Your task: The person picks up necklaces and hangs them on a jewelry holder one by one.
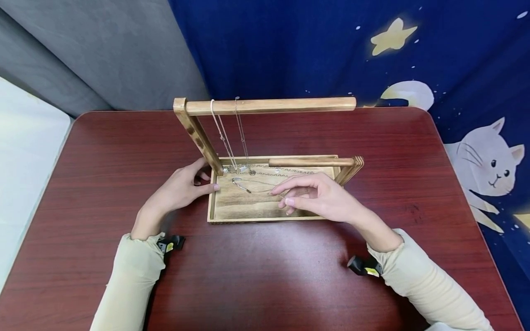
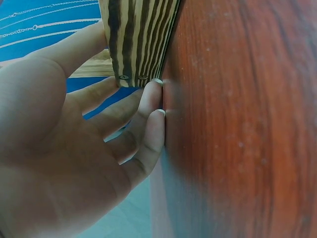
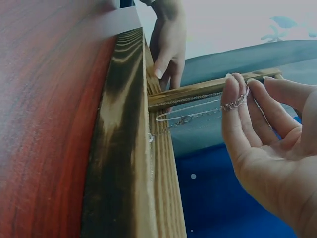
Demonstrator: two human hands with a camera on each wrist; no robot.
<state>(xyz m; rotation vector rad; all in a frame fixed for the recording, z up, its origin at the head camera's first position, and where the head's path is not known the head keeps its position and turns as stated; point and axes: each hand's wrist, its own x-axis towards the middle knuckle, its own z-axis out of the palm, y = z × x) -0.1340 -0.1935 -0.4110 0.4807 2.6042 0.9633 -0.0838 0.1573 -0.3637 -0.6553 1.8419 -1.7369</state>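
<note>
A wooden jewelry stand (image 1: 269,106) has a shallow tray (image 1: 248,207) at its base. My left hand (image 1: 178,188) grips the tray's left end by the post, thumb on the rim; in the left wrist view its fingers lie about the striped wood (image 2: 138,44). My right hand (image 1: 327,197), over the tray's right half, pinches a thin necklace (image 3: 233,105) between thumb and fingertips. Part of that chain (image 1: 241,185) trails leftward above or on the tray floor; which one I cannot tell. A light necklace (image 1: 223,137) and a darker necklace (image 1: 241,133) hang from the upper bar's left part.
A shorter, lower bar (image 1: 310,162) reaches leftward from a post (image 1: 349,171) at the tray's right end. More fine chain (image 1: 265,174) lies along the tray's back. The stand sits on a reddish-brown table (image 1: 265,276), before grey and blue curtains (image 1: 281,46).
</note>
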